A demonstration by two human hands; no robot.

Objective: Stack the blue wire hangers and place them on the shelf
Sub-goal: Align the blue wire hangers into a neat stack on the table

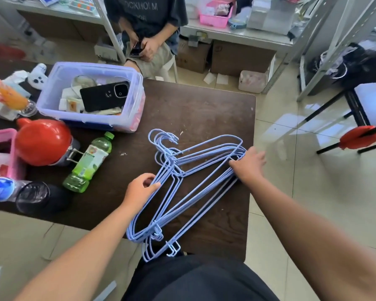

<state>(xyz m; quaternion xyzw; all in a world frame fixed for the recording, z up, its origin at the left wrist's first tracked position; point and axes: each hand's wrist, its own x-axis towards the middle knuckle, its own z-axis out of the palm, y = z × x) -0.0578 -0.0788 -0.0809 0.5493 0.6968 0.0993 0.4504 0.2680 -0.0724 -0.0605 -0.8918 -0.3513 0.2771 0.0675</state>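
Observation:
Several blue wire hangers (195, 187) lie in a loose overlapping pile on the dark brown table (204, 109), hooks pointing up-left and one end hanging over the near edge. My left hand (139, 190) pinches the wires on the pile's left side. My right hand (248, 165) grips the bunched wire ends at the pile's right corner, near the table's right edge. Grey metal shelves (237, 34) stand at the back and on the right.
A clear plastic bin (130, 101) holding a black phone sits at the back left. A green bottle (89, 164), a red object (44, 141), a pink box (12, 153) and a dark cup (33, 197) crowd the left. A seated person (148, 35) faces me beyond the table.

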